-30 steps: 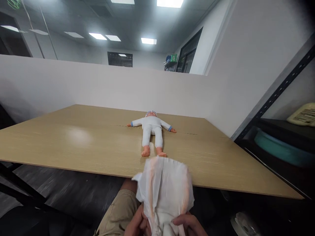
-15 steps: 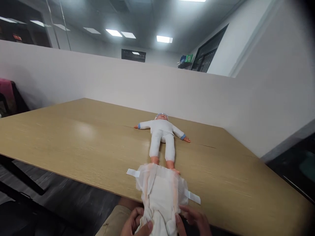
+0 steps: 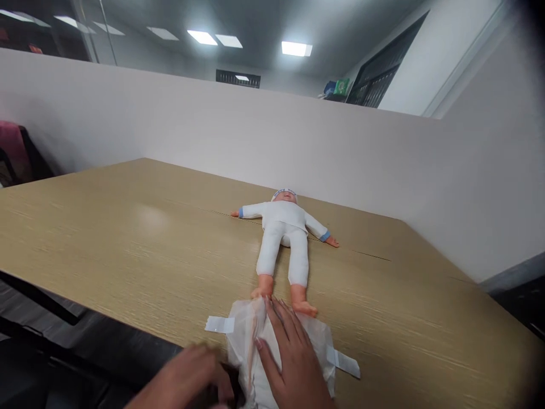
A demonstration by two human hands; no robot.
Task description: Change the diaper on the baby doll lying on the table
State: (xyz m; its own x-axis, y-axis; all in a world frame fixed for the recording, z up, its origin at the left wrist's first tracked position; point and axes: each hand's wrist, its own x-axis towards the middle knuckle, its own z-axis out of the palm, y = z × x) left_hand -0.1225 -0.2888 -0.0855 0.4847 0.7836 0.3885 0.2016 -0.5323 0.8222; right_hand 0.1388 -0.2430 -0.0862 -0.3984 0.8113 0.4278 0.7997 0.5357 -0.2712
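Note:
An unfolded white diaper (image 3: 242, 335) lies at the table's near edge, its two side tabs spread out to left and right. My right hand (image 3: 293, 355) rests flat on the middle of the diaper, fingers stretched toward its far end. My left hand (image 3: 191, 375) is beside the diaper's near left edge, blurred by motion; its fingers look bent, but whether they hold anything is hidden. Just beyond the diaper a baby doll (image 3: 283, 224) in white clothes with blue cuffs lies on its back, arms spread, feet toward me.
The wooden table (image 3: 128, 238) stretches out on both sides of the doll. A low white partition (image 3: 191, 125) stands behind it, with glass above. To the lower left, a dark chair-like shape (image 3: 46, 369) stands beside the table.
My right hand has moved from the diaper's near right edge onto its middle and flattened out. My left hand has let go of the near edge and shifted left. The view has tilted down slightly.

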